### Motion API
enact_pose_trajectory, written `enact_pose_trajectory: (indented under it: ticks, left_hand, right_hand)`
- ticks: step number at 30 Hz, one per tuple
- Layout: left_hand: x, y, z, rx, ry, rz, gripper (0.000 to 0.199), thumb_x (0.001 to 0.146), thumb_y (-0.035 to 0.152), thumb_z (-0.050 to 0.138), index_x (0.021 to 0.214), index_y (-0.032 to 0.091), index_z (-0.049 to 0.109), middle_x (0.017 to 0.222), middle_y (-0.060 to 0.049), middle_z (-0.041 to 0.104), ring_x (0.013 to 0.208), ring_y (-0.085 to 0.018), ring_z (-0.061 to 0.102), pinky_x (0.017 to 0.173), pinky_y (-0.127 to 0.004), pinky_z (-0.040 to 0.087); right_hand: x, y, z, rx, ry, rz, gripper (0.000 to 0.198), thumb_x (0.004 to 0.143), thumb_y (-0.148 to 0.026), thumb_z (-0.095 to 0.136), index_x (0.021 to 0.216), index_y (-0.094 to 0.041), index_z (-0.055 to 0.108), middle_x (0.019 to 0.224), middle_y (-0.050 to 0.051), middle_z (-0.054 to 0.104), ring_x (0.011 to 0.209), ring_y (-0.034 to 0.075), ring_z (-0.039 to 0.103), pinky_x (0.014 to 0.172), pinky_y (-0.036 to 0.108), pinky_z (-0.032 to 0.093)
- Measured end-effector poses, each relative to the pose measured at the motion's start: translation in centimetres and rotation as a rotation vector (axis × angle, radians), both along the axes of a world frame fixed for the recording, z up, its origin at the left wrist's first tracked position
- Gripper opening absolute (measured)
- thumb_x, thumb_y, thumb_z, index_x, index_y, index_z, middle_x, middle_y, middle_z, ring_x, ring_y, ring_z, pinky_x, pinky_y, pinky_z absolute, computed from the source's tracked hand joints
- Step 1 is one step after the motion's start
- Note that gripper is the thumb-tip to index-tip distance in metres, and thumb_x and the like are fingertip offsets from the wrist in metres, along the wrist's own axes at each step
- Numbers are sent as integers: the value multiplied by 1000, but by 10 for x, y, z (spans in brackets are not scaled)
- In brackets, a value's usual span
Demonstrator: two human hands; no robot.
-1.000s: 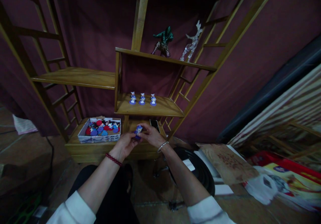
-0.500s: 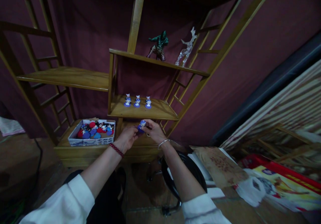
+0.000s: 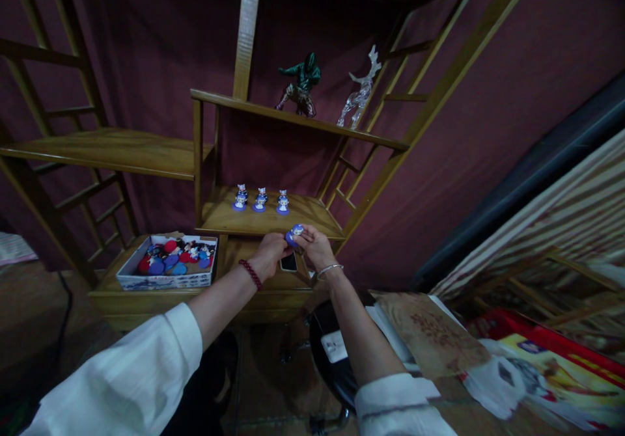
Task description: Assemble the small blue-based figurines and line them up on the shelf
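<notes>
Between my two hands is a small figurine (image 3: pixel 295 233) with a purple base, held just in front of the shelf edge. My left hand (image 3: pixel 272 254) pinches its base from the left. My right hand (image 3: pixel 315 246) grips its upper part from the right, fingers closed. Behind them, on the wooden shelf (image 3: pixel 219 217), several like figurines stand upright in two rows; one front figurine (image 3: pixel 282 205) is nearest my hands. A phone (image 3: pixel 288 262) lies on the lower surface beneath my hands.
An open box (image 3: pixel 166 282) of mixed figurines sits at lower left. Above stand a green-topped crouching figure (image 3: pixel 303 83) and a clear deer statue (image 3: pixel 359 97). A black stool (image 3: pixel 332 358) is below my right arm; a plastic bag (image 3: pixel 498 384) lies at right.
Both hands have moved right with the figurine, toward the shelf's right part. The phone beneath now shows more. The view has shifted slightly.
</notes>
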State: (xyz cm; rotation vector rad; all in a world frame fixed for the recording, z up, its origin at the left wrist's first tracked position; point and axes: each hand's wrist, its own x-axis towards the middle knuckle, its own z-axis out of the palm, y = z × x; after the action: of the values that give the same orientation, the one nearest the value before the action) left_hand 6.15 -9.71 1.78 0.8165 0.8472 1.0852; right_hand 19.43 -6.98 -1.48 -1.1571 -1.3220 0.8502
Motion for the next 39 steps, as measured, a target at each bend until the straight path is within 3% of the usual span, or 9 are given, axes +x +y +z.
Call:
enact_pose_trajectory:
  ticks: [5, 11, 16, 21, 27, 39]
  left_hand:
    - [20, 23, -4, 116, 180, 42, 16, 66, 1, 46, 66, 13, 58, 65, -2, 59, 60, -10, 54, 66, -25, 46]
    - [32, 41, -10, 283, 418, 60, 28, 65, 5, 49, 87, 16, 62, 93, -5, 64, 86, -15, 56, 80, -28, 42]
    - [29, 46, -4, 784, 1070, 45, 36, 68, 8, 43, 99, 15, 60, 102, -7, 62, 97, -18, 52, 90, -29, 36]
    - [29, 56, -8, 1052, 1317, 52, 28, 71, 13, 41, 93, 12, 59, 97, -7, 62, 96, -18, 49, 91, -28, 35]
    - [29, 71, -20, 1141, 1401, 31, 22, 77, 19, 41, 88, 13, 59, 98, -8, 59, 99, -20, 44, 87, -30, 37]
    - [34, 87, -22, 1109, 1479, 49, 27, 83, 29, 35, 96, 18, 56, 107, -5, 56, 101, -20, 43, 83, -31, 40]
  right_hand:
    - [15, 26, 7, 38, 25, -44, 40, 51, -28, 70, 88, -17, 58, 85, 3, 65, 84, 18, 61, 83, 35, 46]
    - [31, 56, 10, 48, -11, -105, 36, 52, -26, 69, 85, -17, 58, 83, 3, 65, 84, 17, 61, 84, 35, 46]
    - [41, 77, 3, 41, -34, -110, 34, 54, -24, 67, 85, -16, 57, 83, 2, 65, 80, 16, 62, 83, 35, 47]
    - [43, 97, -1, 63, -52, -120, 33, 53, -22, 66, 85, -16, 57, 83, 3, 65, 78, 15, 61, 80, 34, 48]
    - [45, 116, -2, 67, -116, -144, 31, 55, -20, 64, 84, -15, 57, 82, 3, 65, 78, 15, 61, 81, 34, 47]
    - [55, 135, -5, 84, -205, -167, 29, 58, -20, 61, 87, -17, 58, 82, 3, 64, 77, 15, 60, 82, 34, 47]
